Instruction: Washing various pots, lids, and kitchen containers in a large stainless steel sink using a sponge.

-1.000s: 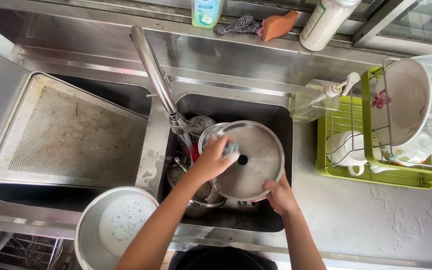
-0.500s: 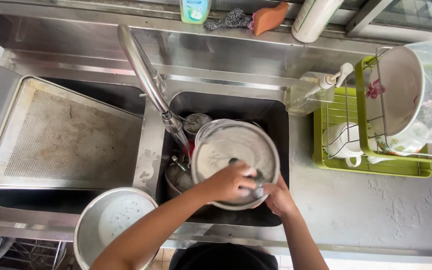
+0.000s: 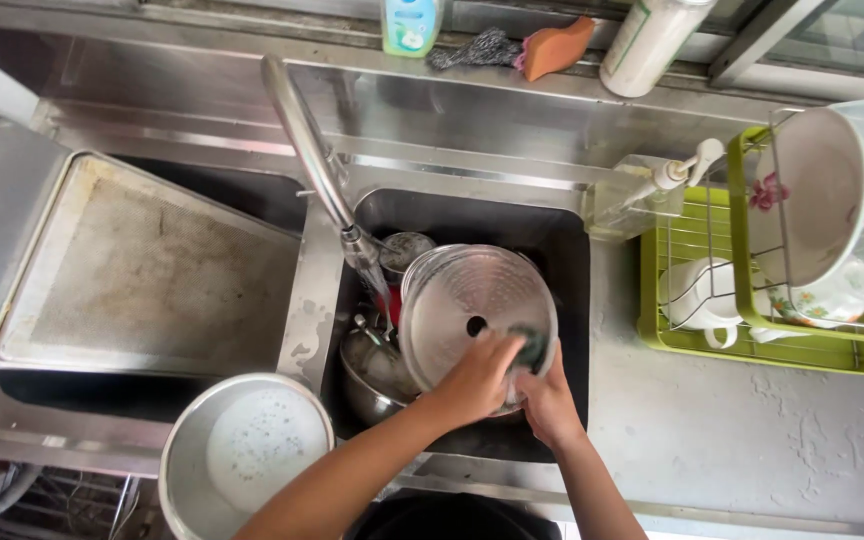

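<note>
Over the sink [image 3: 562, 235], I see my left hand [image 3: 477, 378] pressing a dark scrubbing pad [image 3: 529, 347] onto the round metal lid [image 3: 472, 310], fingers closed on the pad. My right hand [image 3: 550, 400] grips the lid's lower edge. Faucet [image 3: 307, 145] stands just left.

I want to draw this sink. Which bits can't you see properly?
Head view, the only one:
- Dark scrubber: mostly covered by the left hand.
- Right hand: its fingers vanish behind the round metal lid.
- Steel pot in the sink: half hidden by that lid.
- White cylinder bottle: top cut off by the frame edge.
</note>
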